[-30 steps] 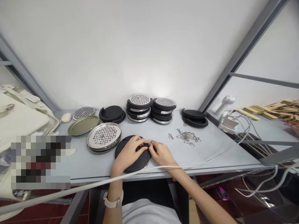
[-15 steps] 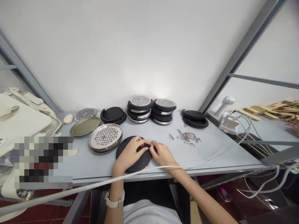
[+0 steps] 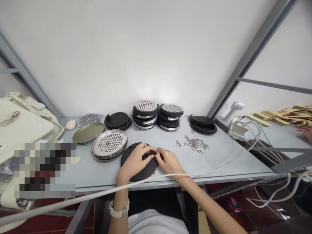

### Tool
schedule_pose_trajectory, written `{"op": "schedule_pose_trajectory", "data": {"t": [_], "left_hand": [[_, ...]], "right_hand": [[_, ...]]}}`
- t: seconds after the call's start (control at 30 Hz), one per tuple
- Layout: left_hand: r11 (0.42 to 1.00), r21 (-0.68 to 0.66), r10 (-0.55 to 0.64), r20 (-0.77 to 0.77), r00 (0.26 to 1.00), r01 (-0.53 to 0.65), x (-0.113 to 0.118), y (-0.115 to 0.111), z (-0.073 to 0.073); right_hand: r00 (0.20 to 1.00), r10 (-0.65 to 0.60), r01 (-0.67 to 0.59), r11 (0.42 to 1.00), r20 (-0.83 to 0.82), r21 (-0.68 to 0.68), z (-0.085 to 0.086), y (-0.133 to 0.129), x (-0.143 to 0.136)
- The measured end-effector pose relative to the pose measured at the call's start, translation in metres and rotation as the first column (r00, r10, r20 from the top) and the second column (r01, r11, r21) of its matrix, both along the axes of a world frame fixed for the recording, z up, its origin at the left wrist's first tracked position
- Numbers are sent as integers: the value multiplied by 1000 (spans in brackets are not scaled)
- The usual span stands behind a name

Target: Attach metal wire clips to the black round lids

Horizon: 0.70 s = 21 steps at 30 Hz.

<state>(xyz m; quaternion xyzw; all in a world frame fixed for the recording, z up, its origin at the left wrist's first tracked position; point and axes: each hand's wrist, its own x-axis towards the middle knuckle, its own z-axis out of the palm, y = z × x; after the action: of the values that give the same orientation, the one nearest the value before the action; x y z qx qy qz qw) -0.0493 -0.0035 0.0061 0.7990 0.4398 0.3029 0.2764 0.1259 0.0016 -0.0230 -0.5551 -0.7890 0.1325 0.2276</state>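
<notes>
A black round disc (image 3: 146,170) with a coppery edge lies on the table in front of me. Across its top rests my left hand (image 3: 136,158), thumb and fingers closed at the disc's right side. My right hand (image 3: 169,160) pinches at that same rim, its fingertips meeting those of the left. Whatever small piece sits between the fingertips is too hidden to name. Beside the disc on the left is a round metal plate with grater-like holes (image 3: 109,144). A pile of small silver clips (image 3: 196,143) lies to the right of my hands.
Two stacks of black-rimmed perforated discs (image 3: 146,106) stand by the wall. Black discs (image 3: 203,120) sit behind the clips, and a gold-coloured lid (image 3: 89,132) lies at left. A white cable (image 3: 97,191) crosses in front of my forearms. Another person's hand (image 3: 307,134) shows at the right edge.
My hands stay at the disc's rim with hardly any movement. Another person's hand has come into view at the far right edge.
</notes>
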Motion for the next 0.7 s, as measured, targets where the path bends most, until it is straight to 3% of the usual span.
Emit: {"op": "schedule_pose_trajectory", "data": {"t": [0.7], "left_hand": [[1000,-14,-17,-15,1000,17,-2,2,-3]], "right_hand": [[1000,0,-1,1000,-11,-8,0,-1,1]]}}
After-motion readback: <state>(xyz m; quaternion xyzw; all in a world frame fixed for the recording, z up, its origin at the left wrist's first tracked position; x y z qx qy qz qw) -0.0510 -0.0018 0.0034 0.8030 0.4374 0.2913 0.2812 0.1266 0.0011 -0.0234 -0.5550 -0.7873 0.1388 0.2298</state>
